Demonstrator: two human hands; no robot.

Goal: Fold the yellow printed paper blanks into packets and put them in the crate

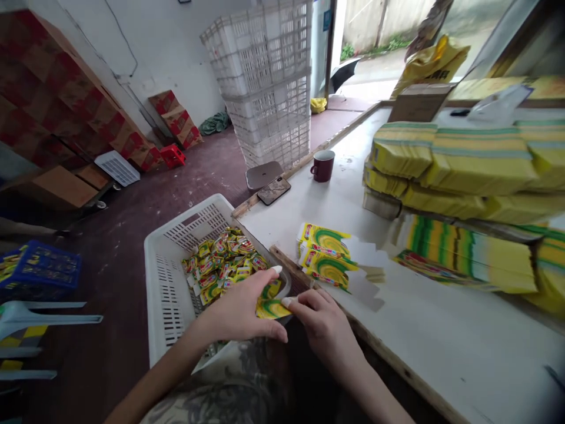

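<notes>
A small yellow and green printed carton (271, 308) is between my two hands, beside the grey curved rim (286, 284) of a container at the table edge. My right hand (322, 324) pinches the carton's near right corner between thumb and finger. Spread around the carton's left side, my left hand (238, 306) has its thumb and forefinger apart; its other fingers are hidden. To the left, a white plastic crate (154, 282) holds many small wrapped yellow and red packets (225, 259). Flat printed cartons (326, 253) lie overlapping on the white table (304, 206).
Stacks of yellow cartons (477, 159) fill the table's right side. A dark red mug (323, 167) and a phone (274, 191) are near its far left edge, beside a stool (263, 174). Tall white crates (269, 76) stand behind. A blue crate (53, 271) sits at left.
</notes>
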